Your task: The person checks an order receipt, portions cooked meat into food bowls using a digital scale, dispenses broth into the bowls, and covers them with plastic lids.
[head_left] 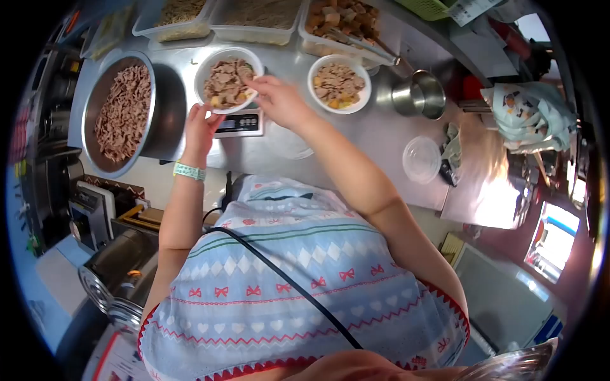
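A white bowl (202, 96) of sliced meat (227, 75) with yellow chunks is over a small digital scale (244, 122), whose buttoned front shows. My left hand (201, 126) is closed on the bowl's near left rim. At its right rim is my right hand (277, 100), partly blurred, with fingertips drawn together over the edge by the meat. Whether they grip a slice or the rim, I cannot tell. A second white bowl (365, 95) with meat and yellow pieces stands to the right, apart from both hands.
At left is a large metal basin (152, 105) of shredded meat. Plastic tubs (254, 33) of food line the back, one with tongs (375, 47). Metal pots (427, 95) and a clear round lid (421, 159) lie right. A bag (530, 117) hangs far right.
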Motion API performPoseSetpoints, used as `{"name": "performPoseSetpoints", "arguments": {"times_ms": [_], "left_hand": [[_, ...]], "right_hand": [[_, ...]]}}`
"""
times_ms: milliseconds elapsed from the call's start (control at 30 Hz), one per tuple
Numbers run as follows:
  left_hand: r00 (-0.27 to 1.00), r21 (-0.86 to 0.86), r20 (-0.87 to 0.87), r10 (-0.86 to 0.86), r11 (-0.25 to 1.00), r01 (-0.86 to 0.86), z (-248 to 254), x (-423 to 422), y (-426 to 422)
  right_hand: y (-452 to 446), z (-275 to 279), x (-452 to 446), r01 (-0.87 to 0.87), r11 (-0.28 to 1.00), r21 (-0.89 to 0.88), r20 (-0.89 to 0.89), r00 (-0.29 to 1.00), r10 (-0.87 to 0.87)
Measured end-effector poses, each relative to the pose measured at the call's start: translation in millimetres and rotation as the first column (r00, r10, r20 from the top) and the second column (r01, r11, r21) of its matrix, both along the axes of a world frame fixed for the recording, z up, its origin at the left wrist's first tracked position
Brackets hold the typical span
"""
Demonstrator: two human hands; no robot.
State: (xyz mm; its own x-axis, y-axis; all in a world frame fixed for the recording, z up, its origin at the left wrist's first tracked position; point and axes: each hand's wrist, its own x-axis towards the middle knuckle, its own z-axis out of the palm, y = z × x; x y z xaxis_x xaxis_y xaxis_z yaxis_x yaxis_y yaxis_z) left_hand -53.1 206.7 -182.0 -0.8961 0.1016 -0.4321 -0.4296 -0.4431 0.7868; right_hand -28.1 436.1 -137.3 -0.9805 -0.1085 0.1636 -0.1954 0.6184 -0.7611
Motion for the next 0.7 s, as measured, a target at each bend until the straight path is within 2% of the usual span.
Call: {"name": "performPoseSetpoints", "arguments": {"times_ms": [33, 100, 133, 167, 200, 233, 267, 300, 333, 367, 400, 433, 500, 567, 600, 633, 700], "left_hand": [[1.000, -0.018, -0.011, 0.026, 0.999, -0.026, -4.5, 0.8, 4.3], [0.995, -0.029, -0.014, 0.098, 0.995, -0.098, -11.1, 5.3, 17.8], [0.995, 0.006, -0.063, 0.078, 0.997, -0.077, -9.2, 12.0, 24.9], [0.993, 0.046, -0.039, 0.115, 0.993, -0.113, -23.4, 11.3, 23.5], [0.972, 0.046, -0.030, 0.233, 0.972, -0.232, -19.3, 18.0, 34.3], [0.937, 0.049, -0.026, 0.349, 0.937, -0.347, -12.1, 27.0, 48.7], [0.924, 0.021, -0.065, 0.376, 0.926, -0.376, -15.3, 37.5, 55.9], [0.911, -0.007, -0.106, 0.399, 0.916, -0.402, -18.2, 48.0, 64.2], [0.851, 0.003, -0.035, 0.524, 0.851, -0.524, -4.6, 86.4, 111.5], [0.871, 0.006, -0.020, 0.491, 0.871, -0.491, -13.6, 105.1, 127.9], [0.915, 0.014, 0.026, 0.403, 0.915, -0.403, -12.3, 128.9, 142.8], [0.895, -0.049, 0.111, 0.431, 0.902, -0.429, -6.4, 149.3, 161.9], [0.935, -0.032, 0.176, 0.308, 0.951, -0.307, -9.9, 187.7, 173.8], [0.926, -0.049, 0.248, 0.284, 0.958, -0.281, -23.3, 220.9, 178.5], [0.905, -0.052, 0.252, 0.343, 0.939, -0.341, -23.0, 236.9, 176.2], [0.918, -0.031, 0.229, 0.324, 0.945, -0.326, -22.5, 255.1, 172.9], [0.916, -0.018, 0.214, 0.339, 0.939, -0.344, -19.9, 287.1, 161.7]], "right_hand": [[16.6, -2.6, 2.9, -0.048, 0.962, -0.268, 0.187, 0.977, 0.101], [45.2, -1.3, 3.4, -0.148, 0.942, -0.302, 0.156, 0.967, 0.202], [53.2, 6.7, 9.7, -0.068, 0.757, -0.650, 0.225, 0.934, 0.277], [60.5, 15.6, 15.3, 0.068, 0.466, -0.882, 0.265, 0.890, 0.371], [71.6, 23.4, 21.9, 0.077, 0.402, -0.912, 0.245, 0.890, 0.384], [90.3, 30.7, 31.2, 0.122, 0.414, -0.902, 0.303, 0.862, 0.406], [115.1, 38.2, 39.5, 0.159, 0.430, -0.889, 0.354, 0.834, 0.424], [150.5, 25.8, 56.9, 0.325, 0.392, -0.861, 0.456, 0.835, 0.308], [183.5, 3.9, 74.6, 0.466, 0.346, -0.814, 0.555, 0.801, 0.226], [204.2, -6.1, 85.7, 0.586, 0.245, -0.772, 0.630, 0.758, 0.170], [221.7, -22.5, 90.8, 0.698, 0.215, -0.683, 0.727, 0.677, 0.109], [234.1, -39.2, 92.3, 0.793, 0.186, -0.580, 0.812, 0.581, 0.052], [239.8, -62.7, 85.4, 0.821, 0.217, -0.529, 0.847, 0.528, 0.064], [248.4, -90.2, 68.8, 0.707, 0.314, -0.633, 0.770, 0.614, 0.171], [243.2, -91.0, 63.4, 0.657, 0.394, -0.642, 0.738, 0.669, 0.088], [236.3, -90.7, 60.6, 0.599, 0.478, -0.643, 0.688, 0.725, 0.018], [233.4, -90.5, 59.2, 0.510, 0.477, -0.716, 0.612, 0.787, 0.077]]}}
